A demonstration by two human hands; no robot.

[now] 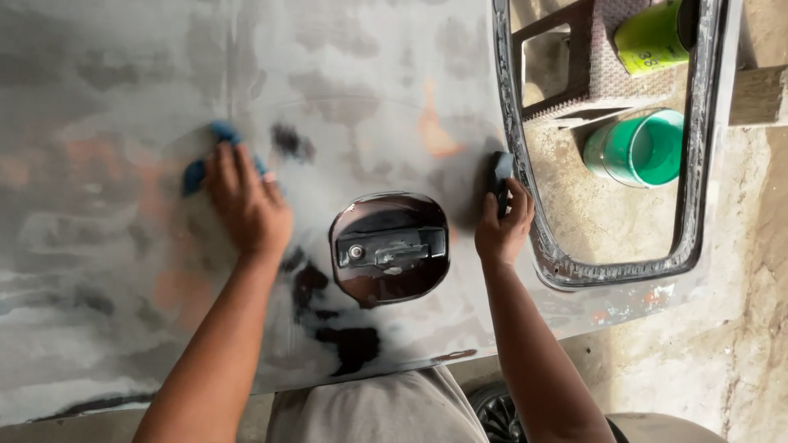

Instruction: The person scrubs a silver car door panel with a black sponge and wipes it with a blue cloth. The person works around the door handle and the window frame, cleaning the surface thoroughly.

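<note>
Grey sanded car door panel (345,90) is seen lying flat across most of the head view, mottled with patches of orange primer and dark paint. Rough concrete floor (739,328) is seen at right and through the window opening (607,205) of the panel. A green bucket (640,148), a woven brown stool (599,66) and a lime-green container (652,37) are visible through that opening. The recessed dark handle housing (390,248) is located between the two forearms, touched by neither.

The left hand (246,205) is pressed flat on the panel, fingers spread over a blue cloth (209,156), of which only the edges show beyond the fingertips. The right hand (505,226) is closed around a dark sanding block (499,176), held upright against the panel just beside the window frame. Grey trousers (386,406) are seen at the bottom edge.
</note>
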